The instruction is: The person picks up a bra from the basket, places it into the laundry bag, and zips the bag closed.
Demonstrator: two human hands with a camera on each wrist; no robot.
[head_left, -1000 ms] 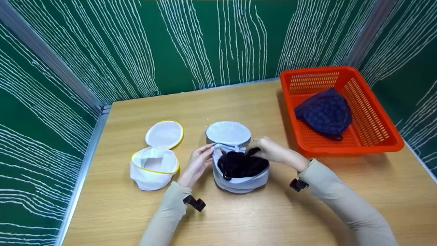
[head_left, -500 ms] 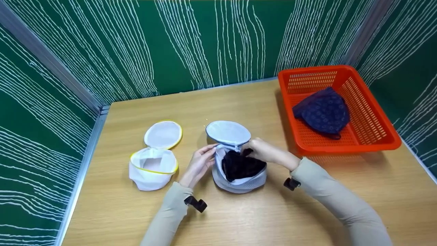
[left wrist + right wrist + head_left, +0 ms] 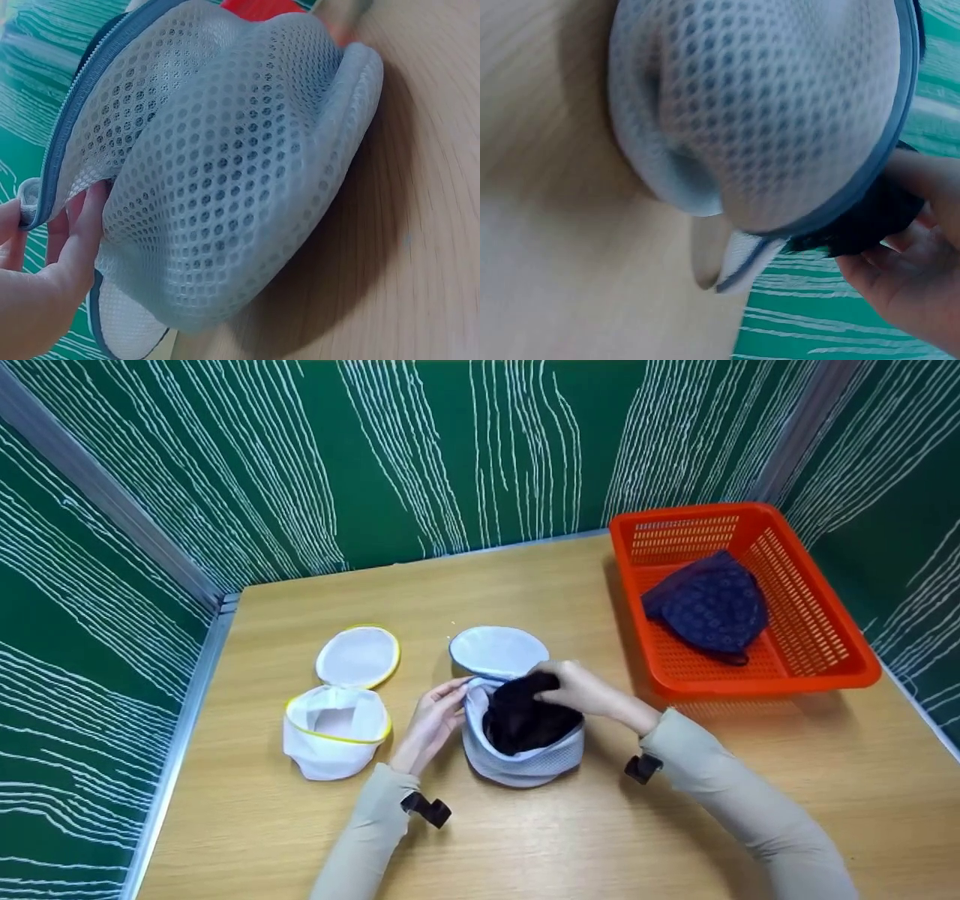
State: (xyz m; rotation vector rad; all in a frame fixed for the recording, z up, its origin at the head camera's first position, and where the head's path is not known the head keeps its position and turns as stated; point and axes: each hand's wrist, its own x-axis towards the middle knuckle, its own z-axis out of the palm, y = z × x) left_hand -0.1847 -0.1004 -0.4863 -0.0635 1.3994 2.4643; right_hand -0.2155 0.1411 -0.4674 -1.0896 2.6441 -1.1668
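Note:
A grey-white mesh laundry bag (image 3: 523,769) with a blue-grey zip edge stands on the table, its round lid (image 3: 499,651) folded back behind it. Inside lies a dark bundle that looks like a folded black bra (image 3: 521,724). My left hand (image 3: 433,724) pinches the bag's rim at the left of the opening, near the zip end, as the left wrist view shows. My right hand (image 3: 581,688) grips the black bra at the right rear of the opening. In the right wrist view, part of the black bra (image 3: 874,217) shows between thumb and fingers; the rest is behind the mesh.
To the left stands a white mesh bag (image 3: 330,761) with yellow trim and its lid (image 3: 358,656) open. An orange basket (image 3: 757,682) at the back right holds a folded navy bra (image 3: 709,604). Green walls border the table (image 3: 525,847).
The black bra has shifted and been pushed together inside the bag, its upper part now raised at the rear. My right hand has moved slightly left. The left hand keeps its hold on the rim.

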